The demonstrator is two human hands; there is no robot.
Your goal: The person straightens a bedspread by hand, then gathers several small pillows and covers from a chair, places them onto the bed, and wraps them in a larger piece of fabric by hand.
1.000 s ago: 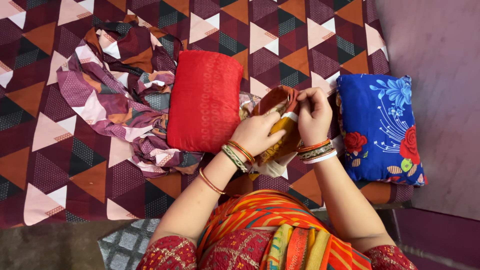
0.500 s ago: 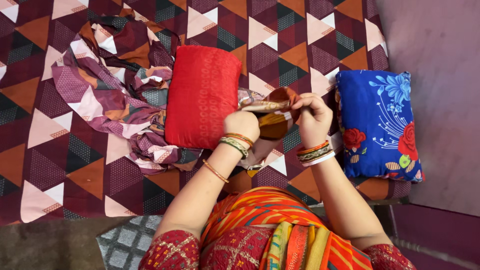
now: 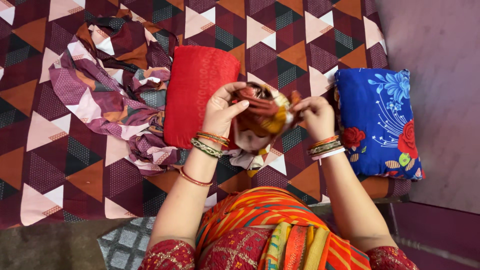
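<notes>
Left hand and right hand both pinch the bunched patterned cover, held above the bed, 3 o'clock of red pillow. Risk: shallow fingertip grip, fabric slips free.

Patterned cloth: thin, soft fabric with a slight sheen, bunched. Red pillow: matt woven cover with a fine printed texture. Blue pillow: smooth, faintly glossy floral cloth. Bedsheet: matt printed cotton-like cloth. Crumpled sheet: same matt fabric, creased. Bangles: glossy, hard.
</notes>
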